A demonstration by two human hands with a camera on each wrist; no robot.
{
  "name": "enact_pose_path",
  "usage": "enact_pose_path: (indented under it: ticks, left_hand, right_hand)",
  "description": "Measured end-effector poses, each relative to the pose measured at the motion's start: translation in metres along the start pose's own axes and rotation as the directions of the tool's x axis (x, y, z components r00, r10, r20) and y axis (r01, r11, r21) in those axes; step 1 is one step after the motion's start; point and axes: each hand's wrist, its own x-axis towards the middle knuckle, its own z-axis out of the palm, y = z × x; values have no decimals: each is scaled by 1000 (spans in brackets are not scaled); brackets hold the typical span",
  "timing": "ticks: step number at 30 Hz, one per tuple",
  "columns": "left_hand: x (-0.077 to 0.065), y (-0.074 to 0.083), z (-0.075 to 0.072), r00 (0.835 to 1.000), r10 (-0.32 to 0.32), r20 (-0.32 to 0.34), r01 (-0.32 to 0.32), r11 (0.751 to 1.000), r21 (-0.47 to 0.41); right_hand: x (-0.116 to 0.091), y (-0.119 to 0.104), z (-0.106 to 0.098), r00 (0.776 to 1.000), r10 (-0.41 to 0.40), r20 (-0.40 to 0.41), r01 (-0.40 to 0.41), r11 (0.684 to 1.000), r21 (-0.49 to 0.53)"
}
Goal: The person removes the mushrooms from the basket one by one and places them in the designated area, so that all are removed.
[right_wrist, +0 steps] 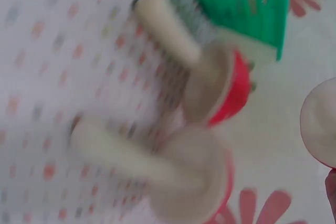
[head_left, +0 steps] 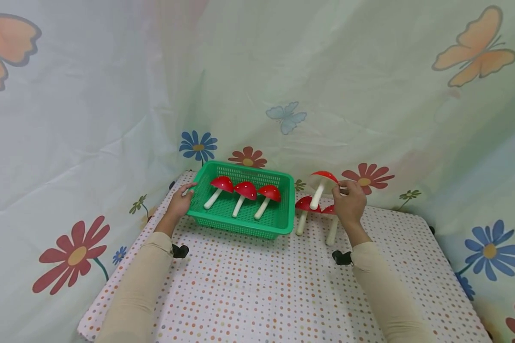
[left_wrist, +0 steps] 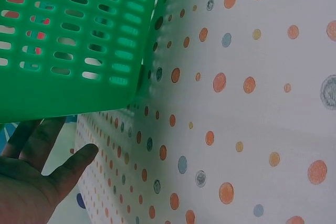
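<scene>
The person's right hand [head_left: 351,200] pinched a red-capped mushroom [head_left: 319,194] by its cap's edge, just right of the green basket [head_left: 240,227], above two more mushrooms [head_left: 302,223] beside that basket. Three others [head_left: 244,190] lay inside it. The left hand [head_left: 180,204], unclenched, touched its left rim with straight fingers; the left wrist view showed the thumb clear of it. The right wrist view bared, blurred, a cap underside that the head view half hid
</scene>
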Motion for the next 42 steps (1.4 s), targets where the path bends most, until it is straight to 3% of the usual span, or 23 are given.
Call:
enact_pose_path:
  ticks: [10, 19, 24, 32, 38, 42]
  left_hand:
    - [1, -2, 1, 1000, 14, 1, -14, 1000, -4]
    - [2, -3, -2, 1000, 20, 3, -20, 1000, 4]
    - [3, -5, 0, 1000, 16, 8, -16, 1000, 4]
    - [0, -1, 0, 1000, 12, 1, -12, 1000, -4]
    - [-1, 0, 0, 1000, 21, 2, -21, 1000, 4]
    - [0, 0, 0, 1000, 23, -2, -23, 1000, -1]
  right_hand:
    - [4, 64, -43, 997, 79, -11, -79, 983, -163]
    - [-13, 103, -63, 974, 221, 41, -193, 915, -353]
    - [-22, 110, -67, 967, 236, 95, -174, 886, -429]
    - [-33, 123, -71, 939, 226, 258, -57, 845, -531]
    - [-40, 128, -71, 937, 192, 291, 6, 826, -564]
    - [-43, 129, -70, 915, 224, 337, 22, 804, -594]
